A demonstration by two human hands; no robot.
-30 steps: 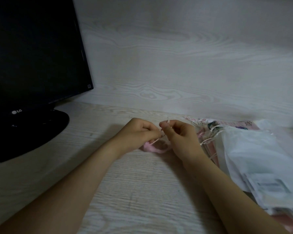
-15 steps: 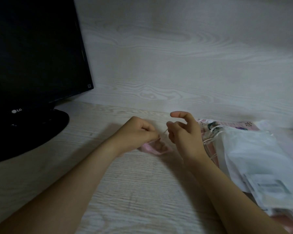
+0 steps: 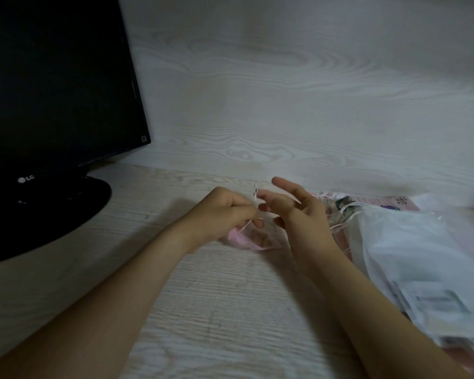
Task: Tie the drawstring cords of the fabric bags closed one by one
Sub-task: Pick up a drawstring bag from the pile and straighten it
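A small pink sheer drawstring bag (image 3: 241, 239) lies on the desk between my hands. My left hand (image 3: 225, 212) is curled and pinches the bag's thin white cord (image 3: 255, 195), whose end sticks up above my knuckles. My right hand (image 3: 296, 212) is just right of it, fingers spread and mostly straight, with the fingertips close to the cord end; whether they touch it is unclear. The bag's mouth is hidden behind my left hand.
A pile of more bags with white cords (image 3: 345, 217) lies to the right, under a white plastic bag (image 3: 411, 253). A black monitor (image 3: 55, 86) on a round stand (image 3: 52, 212) fills the left. The pale wood desk (image 3: 216, 310) meets a wall behind.
My right hand let go of the cord and spread its fingers upward. My left hand kept its pinch on the cord and stayed in place over the pink bag.
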